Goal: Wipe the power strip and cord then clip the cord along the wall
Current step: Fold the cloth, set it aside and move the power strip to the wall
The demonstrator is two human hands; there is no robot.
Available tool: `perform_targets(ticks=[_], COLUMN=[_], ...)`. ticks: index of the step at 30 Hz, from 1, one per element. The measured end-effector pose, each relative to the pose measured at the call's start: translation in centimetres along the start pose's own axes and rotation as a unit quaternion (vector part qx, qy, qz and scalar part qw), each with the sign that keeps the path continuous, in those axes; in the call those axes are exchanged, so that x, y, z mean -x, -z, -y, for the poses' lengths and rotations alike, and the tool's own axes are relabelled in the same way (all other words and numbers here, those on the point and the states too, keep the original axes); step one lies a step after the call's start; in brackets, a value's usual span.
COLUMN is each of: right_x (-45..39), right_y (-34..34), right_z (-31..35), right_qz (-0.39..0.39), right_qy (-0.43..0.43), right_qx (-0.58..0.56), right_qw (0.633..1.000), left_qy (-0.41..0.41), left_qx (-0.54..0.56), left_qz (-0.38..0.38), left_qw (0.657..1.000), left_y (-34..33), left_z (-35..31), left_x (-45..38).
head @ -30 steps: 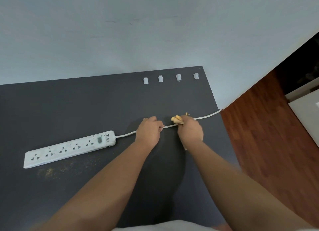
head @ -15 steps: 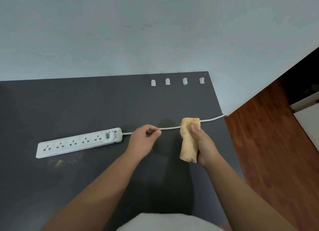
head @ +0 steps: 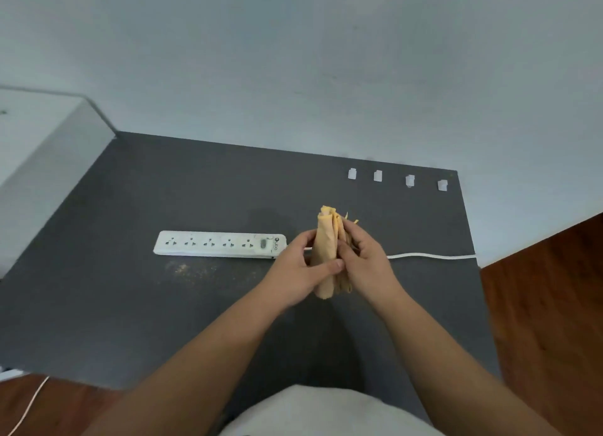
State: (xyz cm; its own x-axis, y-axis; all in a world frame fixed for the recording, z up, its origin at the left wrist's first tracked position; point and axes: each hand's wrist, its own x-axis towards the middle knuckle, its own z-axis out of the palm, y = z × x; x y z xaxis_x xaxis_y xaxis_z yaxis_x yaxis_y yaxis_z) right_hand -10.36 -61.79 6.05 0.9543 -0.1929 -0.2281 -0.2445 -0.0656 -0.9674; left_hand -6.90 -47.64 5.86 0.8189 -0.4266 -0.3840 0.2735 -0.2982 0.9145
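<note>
A white power strip (head: 220, 244) lies on the dark grey table (head: 130, 305), its sockets facing up. Its white cord (head: 430, 256) runs right along the table to the right edge; the stretch nearest the strip is hidden behind my hands. A folded yellow cloth (head: 327, 240) stands upright above the table, held from both sides. My left hand (head: 300, 272) grips its left side with the thumb across the front. My right hand (head: 363, 262) grips its right side. Several white cord clips (head: 377, 175) sit in a row at the table's far right, near the wall.
Pale crumbs or dust (head: 189, 271) are scattered on the table just in front of the power strip. A light blue wall (head: 293, 76) rises behind the table. A white block (head: 36, 161) stands at the left. Wooden floor (head: 548, 305) lies to the right.
My left hand has let go of the cord and joined my right hand on the cloth. The cloth has been lifted off the cord. The view has shifted left.
</note>
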Motion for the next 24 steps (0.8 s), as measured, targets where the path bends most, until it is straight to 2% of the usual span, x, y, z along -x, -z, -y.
perform_targets(ticks=[2,5,7,9,12,15,18,21,24], right_x=[-0.3,-0.8,-1.3,-2.0,-2.5,-2.6,-2.5,-2.5,-3.2], right_y=[-1.1,-3.5,-5.2,-6.7,-9.1,-12.6,-17.6,-22.1,-27.0], right_z=[0.4,0.9,1.1,1.2,0.9,1.0,1.3,1.1,1.1], right_qz=[0.022,0.058,0.067,0.065,0.065,0.069,0.134,0.203,0.211], right_qy=[0.018,0.035,0.040,0.026,-0.028,-0.071,-0.071,-0.046,-0.018], right_qx=[0.053,0.064,0.063,0.044,-0.032,-0.095,-0.105,0.038,0.134], right_qw=[0.998,0.996,0.995,0.997,0.997,0.990,0.983,0.977,0.968], left_qy=[-0.007,-0.001,0.031,0.079,0.128,0.151,0.162,0.170,0.173], left_qx=[-0.005,0.021,0.129,0.269,0.354,0.357,0.326,0.285,0.263], left_qz=[-0.008,-0.033,-0.063,-0.086,-0.110,-0.115,-0.095,-0.091,-0.119], left_qw=[1.000,0.999,0.989,0.956,0.920,0.915,0.926,0.939,0.942], left_y=[1.7,3.9,5.5,7.2,10.1,13.2,17.4,21.1,25.4], left_z=[0.1,0.2,0.4,1.1,2.2,3.2,4.5,5.5,6.8], left_x=[0.8,2.0,2.8,3.5,4.2,4.8,5.4,6.3,7.6])
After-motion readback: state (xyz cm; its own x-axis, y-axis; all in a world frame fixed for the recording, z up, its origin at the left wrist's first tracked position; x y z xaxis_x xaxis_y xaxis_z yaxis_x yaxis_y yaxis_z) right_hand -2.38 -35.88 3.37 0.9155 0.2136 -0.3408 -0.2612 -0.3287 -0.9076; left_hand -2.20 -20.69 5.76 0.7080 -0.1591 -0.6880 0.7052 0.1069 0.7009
